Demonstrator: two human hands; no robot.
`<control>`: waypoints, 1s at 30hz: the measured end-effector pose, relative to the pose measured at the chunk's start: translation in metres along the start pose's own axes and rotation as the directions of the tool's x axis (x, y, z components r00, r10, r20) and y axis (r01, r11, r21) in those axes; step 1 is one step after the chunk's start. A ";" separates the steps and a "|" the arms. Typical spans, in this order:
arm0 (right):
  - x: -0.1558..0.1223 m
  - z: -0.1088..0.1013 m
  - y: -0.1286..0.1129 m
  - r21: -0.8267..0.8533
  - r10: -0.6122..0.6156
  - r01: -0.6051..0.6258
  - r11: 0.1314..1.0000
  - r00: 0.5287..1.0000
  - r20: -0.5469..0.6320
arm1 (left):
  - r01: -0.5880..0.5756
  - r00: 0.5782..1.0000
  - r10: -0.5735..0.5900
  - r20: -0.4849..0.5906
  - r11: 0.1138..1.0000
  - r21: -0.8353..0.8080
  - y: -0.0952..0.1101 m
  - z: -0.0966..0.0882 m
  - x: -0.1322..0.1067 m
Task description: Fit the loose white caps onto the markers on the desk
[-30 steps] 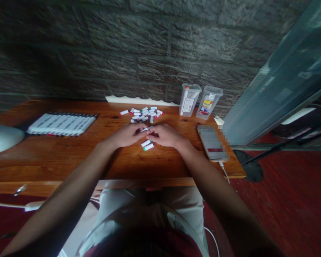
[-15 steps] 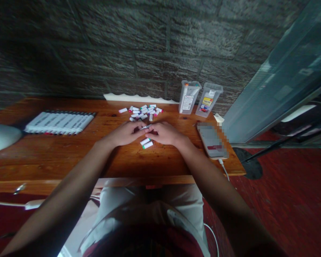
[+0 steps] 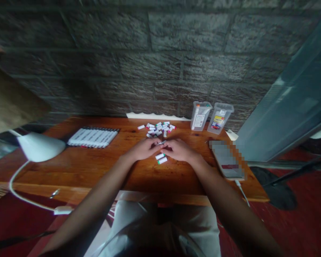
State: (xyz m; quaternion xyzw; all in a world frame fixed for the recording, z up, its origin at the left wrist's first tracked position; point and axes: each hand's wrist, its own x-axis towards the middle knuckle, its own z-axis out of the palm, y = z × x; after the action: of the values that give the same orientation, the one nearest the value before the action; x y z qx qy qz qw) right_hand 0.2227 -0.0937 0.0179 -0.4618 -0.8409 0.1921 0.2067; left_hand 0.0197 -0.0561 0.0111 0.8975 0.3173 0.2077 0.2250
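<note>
My left hand (image 3: 147, 148) and my right hand (image 3: 176, 149) meet over the middle of the wooden table. Both are closed, with fingertips pinching a small whitish piece (image 3: 162, 142) that looks like a marker cap; the fingers partly hide it. Just below the hands lie two white marker caps (image 3: 161, 158) with green ends, side by side. Beyond the fingertips is a loose heap of marker caps (image 3: 159, 126), white with green, pink and purple ends.
A row of white markers (image 3: 93, 137) lies at the left, beside a lamp base (image 3: 41, 146). Two clear plastic boxes (image 3: 201, 116) stand at the back right, one holding a few markers. A phone (image 3: 227, 160) with a white cable (image 3: 243, 192) rests near the right edge.
The head view has turned left and up, so everything sits further right and lower, and more of the lamp shows. Both hands keep their place and their pinch on the small piece.
</note>
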 end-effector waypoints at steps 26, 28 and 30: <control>0.006 0.009 0.008 0.105 0.030 -0.027 0.994 0.999 -0.026 | 0.039 0.999 -0.040 -0.029 0.999 -0.009 -0.007 0.002 -0.002; 0.006 0.009 0.008 0.113 0.039 -0.036 0.993 0.999 -0.022 | 0.034 0.999 -0.035 -0.037 0.999 -0.008 -0.007 0.002 -0.002; 0.005 0.008 0.007 0.119 0.044 -0.041 0.992 0.999 -0.022 | 0.031 0.999 -0.032 -0.038 0.999 -0.011 -0.007 0.002 -0.002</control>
State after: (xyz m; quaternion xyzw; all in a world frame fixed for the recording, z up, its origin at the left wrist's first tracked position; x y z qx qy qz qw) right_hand 0.2208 -0.0864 0.0079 -0.4691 -0.8153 0.2401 0.2401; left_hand 0.0162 -0.0534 0.0053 0.8870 0.3346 0.2230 0.2268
